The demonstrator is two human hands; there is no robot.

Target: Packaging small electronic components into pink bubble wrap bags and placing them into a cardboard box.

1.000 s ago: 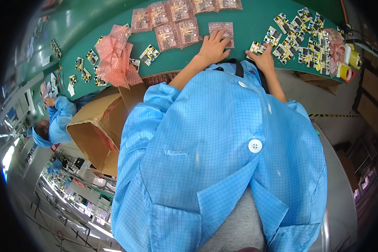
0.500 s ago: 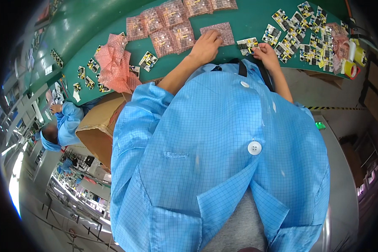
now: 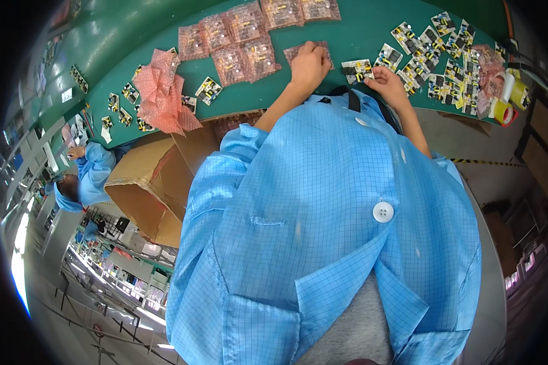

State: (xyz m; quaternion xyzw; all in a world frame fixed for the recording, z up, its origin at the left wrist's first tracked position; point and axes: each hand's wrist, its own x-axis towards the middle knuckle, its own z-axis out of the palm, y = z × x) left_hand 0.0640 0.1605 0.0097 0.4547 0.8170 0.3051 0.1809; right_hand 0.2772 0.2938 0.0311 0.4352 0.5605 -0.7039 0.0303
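On the green table lies a flat pink bubble-wrap bag (image 3: 291, 53), partly covered by my left hand (image 3: 309, 66). The fingers of that hand are curled closed on the bag; their tips are partly hidden. Just to the right, my right hand (image 3: 388, 85) pinches the right edge of a small circuit board (image 3: 354, 70) between thumb and fingers. White, black and yellow parts show on the board, which sits beside the bag without entering it.
Filled bubble-wrap bags (image 3: 245, 61) lie in rows beyond my left hand. Loose circuit boards (image 3: 415, 73) cover the right side, near tape rolls (image 3: 503, 112). At left are a pink bubble-wrap pile (image 3: 161, 91), a cardboard box (image 3: 146, 182) below the table, and another person (image 3: 94, 173).
My left hand has shifted slightly right across the bag, its fingers now more curled. My right hand keeps its hold on the circuit board. The whole view has shifted a little.
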